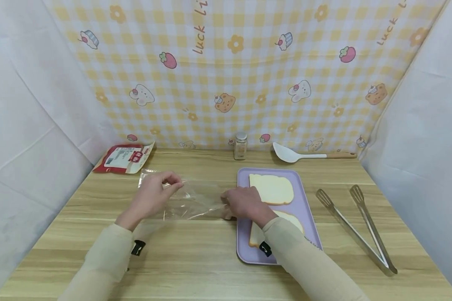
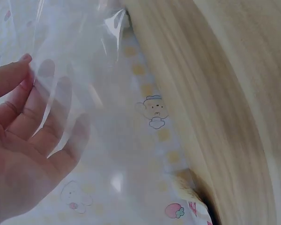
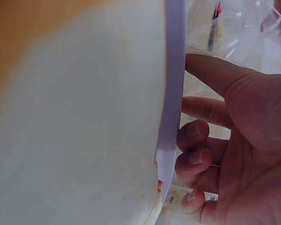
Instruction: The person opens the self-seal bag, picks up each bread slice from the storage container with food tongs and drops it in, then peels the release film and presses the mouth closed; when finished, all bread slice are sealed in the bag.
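Observation:
A clear plastic bag [image 1: 196, 205] stretches between the two hands over the wooden table. My left hand [image 1: 153, 193] pinches its left part between thumb and forefinger; the other fingers show through the film in the left wrist view. At the bag's right end, my right hand [image 1: 245, 201] grips the film, its fingertips partly hidden by the tray edge in the right wrist view. Next to that hand lies a lilac tray [image 1: 242, 248] carrying two bread slices [image 1: 272, 189], the nearer one partly covered by the right forearm.
A red and cream food packet [image 1: 124, 159] lies at the back left. Along the back are a small lidded seasoning jar [image 1: 240, 146] and a white spatula [image 1: 288, 154] with a wooden handle. Metal tongs [image 1: 374, 238] lie spread to the right of the tray.

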A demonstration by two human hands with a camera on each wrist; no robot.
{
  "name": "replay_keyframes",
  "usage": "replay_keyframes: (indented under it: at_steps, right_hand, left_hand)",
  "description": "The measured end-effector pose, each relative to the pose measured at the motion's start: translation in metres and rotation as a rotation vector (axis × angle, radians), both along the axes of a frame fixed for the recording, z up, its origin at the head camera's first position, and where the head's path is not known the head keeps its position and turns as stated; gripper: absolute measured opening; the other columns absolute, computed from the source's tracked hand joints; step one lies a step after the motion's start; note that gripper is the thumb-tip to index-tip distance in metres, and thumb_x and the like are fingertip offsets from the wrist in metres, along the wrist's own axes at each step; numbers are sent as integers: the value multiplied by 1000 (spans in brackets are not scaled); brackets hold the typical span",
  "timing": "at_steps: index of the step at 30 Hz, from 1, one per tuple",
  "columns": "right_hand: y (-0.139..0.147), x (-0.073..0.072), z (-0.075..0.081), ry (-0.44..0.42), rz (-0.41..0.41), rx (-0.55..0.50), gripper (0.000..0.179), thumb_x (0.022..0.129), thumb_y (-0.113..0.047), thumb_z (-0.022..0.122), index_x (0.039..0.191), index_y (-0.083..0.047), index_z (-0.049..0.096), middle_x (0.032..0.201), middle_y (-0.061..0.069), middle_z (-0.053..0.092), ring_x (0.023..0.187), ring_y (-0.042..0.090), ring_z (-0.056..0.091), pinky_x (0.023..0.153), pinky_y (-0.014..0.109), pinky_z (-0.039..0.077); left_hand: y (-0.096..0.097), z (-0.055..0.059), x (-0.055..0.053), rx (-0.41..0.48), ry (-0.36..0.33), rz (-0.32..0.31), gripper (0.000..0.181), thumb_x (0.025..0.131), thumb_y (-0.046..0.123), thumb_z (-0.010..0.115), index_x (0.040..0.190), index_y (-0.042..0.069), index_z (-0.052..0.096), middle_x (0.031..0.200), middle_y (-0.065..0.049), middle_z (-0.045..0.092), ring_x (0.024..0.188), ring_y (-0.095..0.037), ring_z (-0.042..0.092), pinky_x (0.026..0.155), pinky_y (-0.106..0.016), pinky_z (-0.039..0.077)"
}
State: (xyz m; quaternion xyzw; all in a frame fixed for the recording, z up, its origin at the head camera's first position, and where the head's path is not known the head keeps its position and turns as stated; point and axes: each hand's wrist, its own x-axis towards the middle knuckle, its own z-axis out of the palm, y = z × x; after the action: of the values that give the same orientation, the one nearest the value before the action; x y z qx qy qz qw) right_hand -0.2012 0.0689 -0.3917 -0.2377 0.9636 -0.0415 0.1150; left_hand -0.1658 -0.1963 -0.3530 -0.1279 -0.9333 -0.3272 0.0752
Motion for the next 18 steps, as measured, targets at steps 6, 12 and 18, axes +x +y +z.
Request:
replay_keyframes:
  at_steps: [6, 12, 18]
  right_hand:
    - [-1, 0, -1, 26, -2, 7, 32, 86, -51, 86, 85, -26, 65, 79, -3, 64, 75, 21, 60, 65, 45, 47]
    - [-2, 1, 0, 22, -3, 4, 35, 85, -52, 86, 106, -26, 73, 89, -1, 71, 80, 22, 63, 68, 47, 50]
    - [-1, 1, 1, 5, -14, 10, 46, 86, -54, 85, 122, -28, 73, 108, 2, 77, 90, 24, 66, 74, 49, 51]
  left_hand:
    - [-5, 4, 1, 12, -10, -11, 8, 103, 20, 71, 101, 13, 73, 98, -3, 78, 104, -28, 71, 90, -47, 53]
    - [-9, 10, 2, 2, 10, -16, 8, 102, 18, 72, 99, 11, 73, 94, -3, 77, 97, -26, 71, 86, -46, 55]
    - [-13, 18, 3, -34, 37, -1, 9, 102, 20, 72, 99, 12, 74, 91, -1, 77, 86, -20, 66, 82, -41, 50]
